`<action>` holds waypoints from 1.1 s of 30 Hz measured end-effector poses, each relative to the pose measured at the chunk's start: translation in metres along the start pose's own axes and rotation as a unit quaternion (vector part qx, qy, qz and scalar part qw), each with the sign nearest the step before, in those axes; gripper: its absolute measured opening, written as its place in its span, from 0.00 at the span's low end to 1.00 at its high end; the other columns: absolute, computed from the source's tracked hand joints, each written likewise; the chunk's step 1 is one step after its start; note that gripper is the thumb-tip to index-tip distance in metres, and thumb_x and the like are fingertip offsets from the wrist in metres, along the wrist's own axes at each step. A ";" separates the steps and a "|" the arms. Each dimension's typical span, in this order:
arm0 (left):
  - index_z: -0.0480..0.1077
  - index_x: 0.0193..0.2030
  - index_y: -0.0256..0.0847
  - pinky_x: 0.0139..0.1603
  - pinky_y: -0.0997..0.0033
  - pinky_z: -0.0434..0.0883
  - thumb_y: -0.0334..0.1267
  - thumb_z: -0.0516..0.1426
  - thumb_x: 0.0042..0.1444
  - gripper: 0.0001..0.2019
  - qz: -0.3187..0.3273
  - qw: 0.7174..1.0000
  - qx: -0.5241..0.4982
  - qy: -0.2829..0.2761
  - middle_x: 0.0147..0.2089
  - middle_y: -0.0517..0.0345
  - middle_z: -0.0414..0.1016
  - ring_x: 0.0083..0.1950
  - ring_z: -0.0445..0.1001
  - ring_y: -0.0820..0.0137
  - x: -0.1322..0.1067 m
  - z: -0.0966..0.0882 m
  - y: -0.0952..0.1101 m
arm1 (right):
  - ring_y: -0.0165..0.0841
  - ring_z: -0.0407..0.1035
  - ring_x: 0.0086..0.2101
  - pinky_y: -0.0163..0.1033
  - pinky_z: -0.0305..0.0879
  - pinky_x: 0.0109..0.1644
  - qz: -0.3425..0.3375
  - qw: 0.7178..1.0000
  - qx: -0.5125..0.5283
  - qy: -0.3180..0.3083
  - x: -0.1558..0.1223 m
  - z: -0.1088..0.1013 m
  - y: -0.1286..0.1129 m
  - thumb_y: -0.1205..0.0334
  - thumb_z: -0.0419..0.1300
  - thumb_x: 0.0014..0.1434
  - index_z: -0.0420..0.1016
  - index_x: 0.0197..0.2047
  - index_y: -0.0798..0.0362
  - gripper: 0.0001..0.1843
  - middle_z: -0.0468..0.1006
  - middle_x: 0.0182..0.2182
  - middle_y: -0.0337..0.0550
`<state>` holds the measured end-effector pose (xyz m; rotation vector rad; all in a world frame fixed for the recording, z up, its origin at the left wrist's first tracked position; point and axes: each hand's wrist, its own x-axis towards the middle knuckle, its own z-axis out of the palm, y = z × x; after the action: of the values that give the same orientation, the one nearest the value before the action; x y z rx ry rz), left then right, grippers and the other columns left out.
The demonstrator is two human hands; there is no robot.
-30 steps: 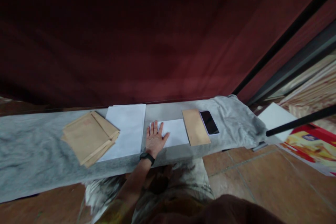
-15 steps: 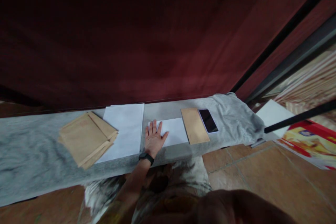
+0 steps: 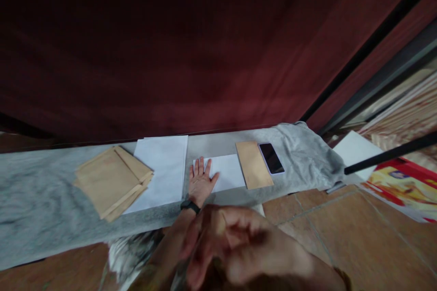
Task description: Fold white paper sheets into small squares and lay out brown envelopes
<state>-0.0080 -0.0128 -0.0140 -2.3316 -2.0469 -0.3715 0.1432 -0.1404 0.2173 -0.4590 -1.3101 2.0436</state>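
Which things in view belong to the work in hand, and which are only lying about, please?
Likely in the work:
- small white paper, under the flat left hand
- larger white sheets
- brown envelope pile, overlapping them
- single brown envelope

The blurred right hand hides whatever it may hold.

Probably just lying about:
- phone
- red-and-yellow packaging, far right

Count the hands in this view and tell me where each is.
2. The left hand, fingers spread, lies on the left end of the small white paper; the right hand, blurred, is at the lower middle of the picture. No others show.
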 end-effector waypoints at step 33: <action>0.65 0.65 0.32 0.70 0.50 0.61 0.41 0.49 0.67 0.23 0.151 0.986 -0.070 0.005 0.67 0.41 0.68 0.72 0.60 0.58 -0.076 -0.008 0.039 | 0.37 0.63 0.62 0.51 0.61 0.68 -0.066 0.714 -0.639 0.278 0.100 -0.191 0.171 0.61 0.44 0.71 0.70 0.61 0.53 0.22 0.73 0.60 0.51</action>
<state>0.0201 -0.0933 -0.0153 -2.6605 -1.6743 -0.5262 0.1282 0.0074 -0.0140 -1.3705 -2.0472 0.4400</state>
